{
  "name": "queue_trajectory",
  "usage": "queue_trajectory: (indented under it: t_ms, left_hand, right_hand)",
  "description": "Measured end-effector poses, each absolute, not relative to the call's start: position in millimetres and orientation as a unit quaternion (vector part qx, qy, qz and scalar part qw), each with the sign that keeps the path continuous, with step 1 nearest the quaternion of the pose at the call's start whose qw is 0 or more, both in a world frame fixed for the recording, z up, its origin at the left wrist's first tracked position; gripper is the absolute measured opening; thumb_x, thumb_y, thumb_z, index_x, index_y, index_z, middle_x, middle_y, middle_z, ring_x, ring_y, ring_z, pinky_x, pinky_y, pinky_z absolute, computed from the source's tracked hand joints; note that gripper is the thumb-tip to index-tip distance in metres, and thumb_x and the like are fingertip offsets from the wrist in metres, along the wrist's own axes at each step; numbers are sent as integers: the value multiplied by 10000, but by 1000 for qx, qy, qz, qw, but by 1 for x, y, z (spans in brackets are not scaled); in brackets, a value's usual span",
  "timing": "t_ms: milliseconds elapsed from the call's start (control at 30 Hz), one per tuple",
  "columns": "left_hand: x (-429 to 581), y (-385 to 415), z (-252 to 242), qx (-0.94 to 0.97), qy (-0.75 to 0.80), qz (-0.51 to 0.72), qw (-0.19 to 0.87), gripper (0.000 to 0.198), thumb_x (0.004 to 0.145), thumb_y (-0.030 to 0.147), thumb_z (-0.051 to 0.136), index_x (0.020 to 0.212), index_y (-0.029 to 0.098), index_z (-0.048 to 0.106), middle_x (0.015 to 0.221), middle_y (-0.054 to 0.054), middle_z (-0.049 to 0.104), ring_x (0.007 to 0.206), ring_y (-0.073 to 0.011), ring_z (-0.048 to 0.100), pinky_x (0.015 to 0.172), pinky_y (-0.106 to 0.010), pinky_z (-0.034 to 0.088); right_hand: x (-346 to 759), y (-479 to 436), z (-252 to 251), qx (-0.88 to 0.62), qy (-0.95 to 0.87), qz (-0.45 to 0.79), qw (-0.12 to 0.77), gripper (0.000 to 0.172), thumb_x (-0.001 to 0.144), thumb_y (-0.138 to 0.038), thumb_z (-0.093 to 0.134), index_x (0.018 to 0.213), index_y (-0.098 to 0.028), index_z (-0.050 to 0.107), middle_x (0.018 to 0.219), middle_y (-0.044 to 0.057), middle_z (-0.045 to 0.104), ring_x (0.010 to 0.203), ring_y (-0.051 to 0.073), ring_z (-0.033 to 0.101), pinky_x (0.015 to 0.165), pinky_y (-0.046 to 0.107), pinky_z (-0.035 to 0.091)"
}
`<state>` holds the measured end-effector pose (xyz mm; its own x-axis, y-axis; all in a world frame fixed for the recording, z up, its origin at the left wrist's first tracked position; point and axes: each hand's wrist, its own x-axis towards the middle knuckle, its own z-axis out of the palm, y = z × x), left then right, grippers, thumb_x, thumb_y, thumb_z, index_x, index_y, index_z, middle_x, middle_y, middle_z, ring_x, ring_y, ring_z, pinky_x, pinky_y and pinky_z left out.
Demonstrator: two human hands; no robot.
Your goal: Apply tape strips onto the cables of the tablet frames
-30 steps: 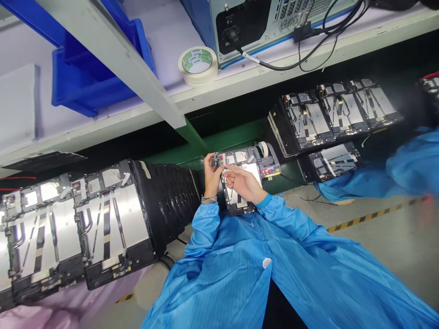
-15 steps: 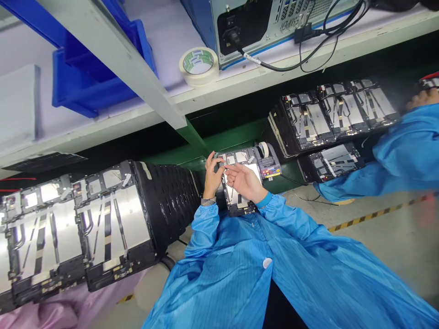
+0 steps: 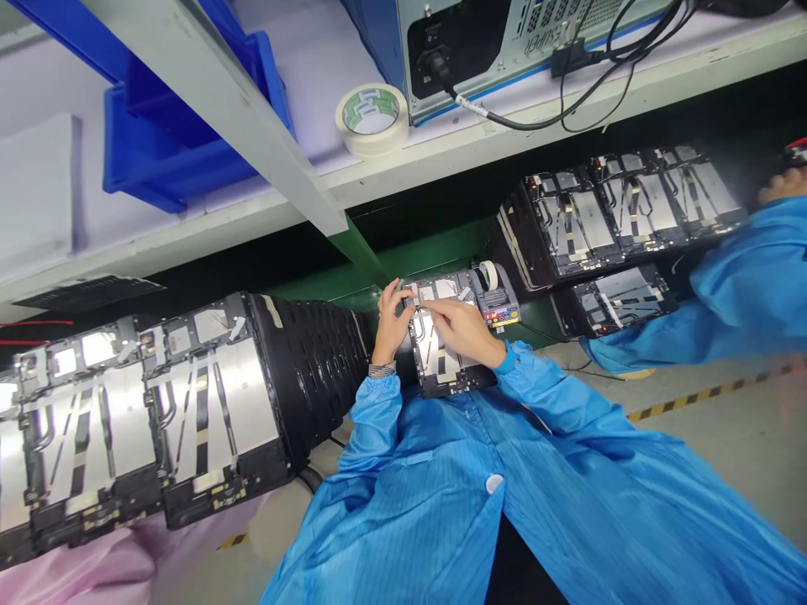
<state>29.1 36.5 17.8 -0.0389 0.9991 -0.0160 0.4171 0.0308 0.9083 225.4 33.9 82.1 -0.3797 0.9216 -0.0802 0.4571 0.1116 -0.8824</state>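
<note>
An opened tablet assembly (image 3: pixel 432 361) with a bare metal plate, dark ribbon cables and a black frame lies in front of my body. My left hand (image 3: pixel 391 328) is at its upper left corner, thumb and forefinger drawn together in a pinch; whatever is between them is too small to make out. From the right, my right hand (image 3: pixel 470 332) reaches over the plate, palm down. Its forefinger is stretched out and touches near my left fingertips, while the other fingers curl under and are partly hidden.
A tape dispenser (image 3: pixel 498 298) stands right of the assembly. Stacked tablet assemblies (image 3: pixel 303 361) rise on the left, more (image 3: pixel 573 223) on the right beside a co-worker's blue sleeve (image 3: pixel 725 286). Above, a shelf (image 3: pixel 441 151) holds a masking tape roll (image 3: pixel 371 122), blue bins (image 3: pixel 151 168) and a computer case (image 3: pixel 454 50).
My right hand has turned from palm up to palm down, its forefinger now stretched toward my left fingertips. My left hand stays at the same corner.
</note>
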Motion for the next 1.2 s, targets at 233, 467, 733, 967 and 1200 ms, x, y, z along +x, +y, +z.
queue_trajectory:
  t_ms: [233, 467, 733, 967, 1200]
  left_hand:
    - [25, 37, 23, 594, 643, 323, 359, 204, 981, 235, 603, 1137, 296, 720, 1636, -34, 473, 1566, -280, 354, 1286, -538, 286]
    - [26, 46, 29, 624, 631, 328, 325, 99, 985, 306, 648, 1031, 260, 723, 1508, -76, 576, 1476, -271, 456, 1249, -502, 324]
    - [16, 58, 35, 642, 590, 317, 373, 162, 887, 239, 746, 1035, 235, 681, 1532, -103, 548, 1467, -289, 472, 1243, -493, 322]
    - [24, 60, 28, 597, 572, 379, 416, 490, 885, 299, 761, 1351, 279, 608, 1541, -92, 551, 1457, -276, 509, 1218, -454, 394]
    - [45, -24, 11, 459, 645, 411, 452, 721, 1005, 578, 599, 1630, 297, 378, 1722, -101, 352, 1602, -282, 340, 1319, -468, 299]
  right_hand:
    - [227, 63, 92, -394, -905, 158, -28, 527, 1010, -103, 413, 1512, -164, 562, 1086, 164, 718, 899, 271, 665, 724, 345, 398]
    - [236, 69, 90, -354, -923, 150, -5, 477, 1005, -90, 433, 1448, -132, 608, 1076, 162, 731, 909, 256, 669, 774, 339, 424]
    - [287, 32, 55, -569, -670, 338, 337, 353, 1032, -312, 488, 1209, -175, 761, 943, 67, 746, 744, 193, 629, 720, 332, 497]
    - [306, -14, 20, -627, -534, 399, 403, 422, 965, -452, 625, 1265, -177, 736, 1008, 73, 692, 836, 203, 629, 745, 350, 532]
    - [301, -35, 13, -616, -537, 413, 402, 462, 989, -500, 628, 1338, -215, 729, 1272, 116, 665, 1126, 263, 642, 988, 443, 542]
